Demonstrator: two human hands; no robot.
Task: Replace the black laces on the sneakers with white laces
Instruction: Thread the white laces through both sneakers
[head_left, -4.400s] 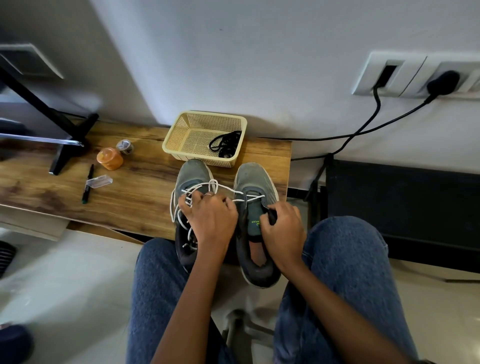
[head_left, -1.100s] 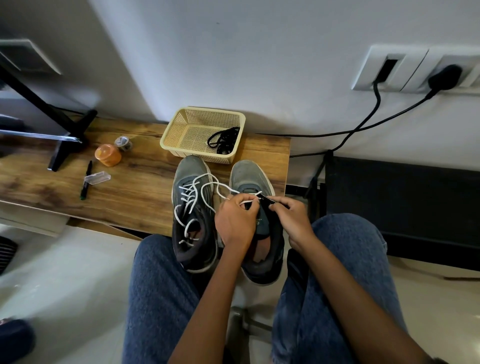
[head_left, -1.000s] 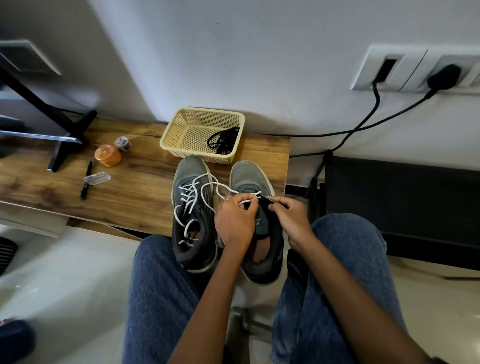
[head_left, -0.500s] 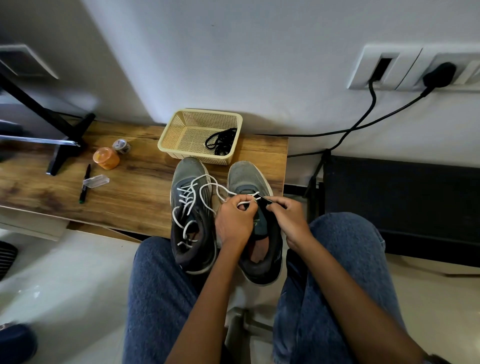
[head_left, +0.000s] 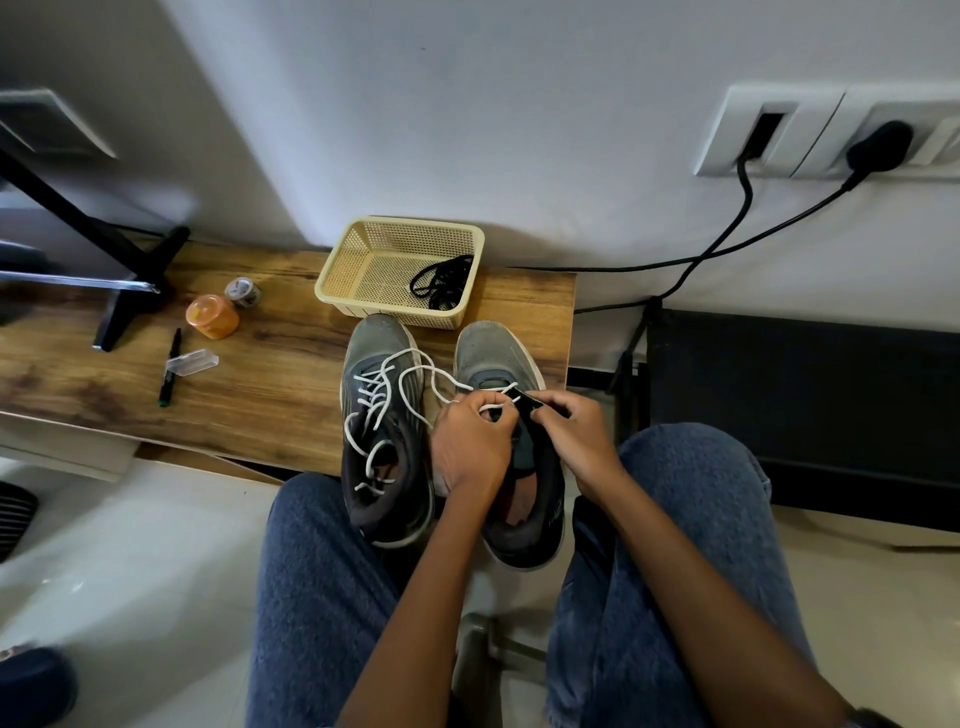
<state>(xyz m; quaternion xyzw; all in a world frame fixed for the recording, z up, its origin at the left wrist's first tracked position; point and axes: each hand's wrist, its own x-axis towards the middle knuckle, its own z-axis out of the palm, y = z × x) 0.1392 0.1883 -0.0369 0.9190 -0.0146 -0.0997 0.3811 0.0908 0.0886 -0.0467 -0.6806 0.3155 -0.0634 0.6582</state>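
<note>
Two grey sneakers stand side by side at the near edge of a wooden table. The left sneaker (head_left: 382, 415) carries a white lace through its eyelets, with loose ends lying over its opening. A second white lace (head_left: 431, 376) loops from there across to the right sneaker (head_left: 493, 358). My left hand (head_left: 470, 447) pinches this lace over the right sneaker's tongue. My right hand (head_left: 571, 436) grips the right sneaker's dark eyelet flap beside it. The black laces (head_left: 441, 280) lie bunched in a beige basket (head_left: 363, 260) behind the shoes.
An orange jar (head_left: 213, 316), a tape roll (head_left: 243, 291), a pen (head_left: 170, 366) and a clear cap (head_left: 191, 362) lie on the table (head_left: 270, 374) to the left. A black stand (head_left: 124, 291) is at far left. Cables (head_left: 717, 249) hang from wall sockets at right. My knees frame the shoes.
Both hands have shifted from the left sneaker and the right shoe's collar to the right sneaker's front eyelets; over the last second they hold nearly still, fingers working the lace.
</note>
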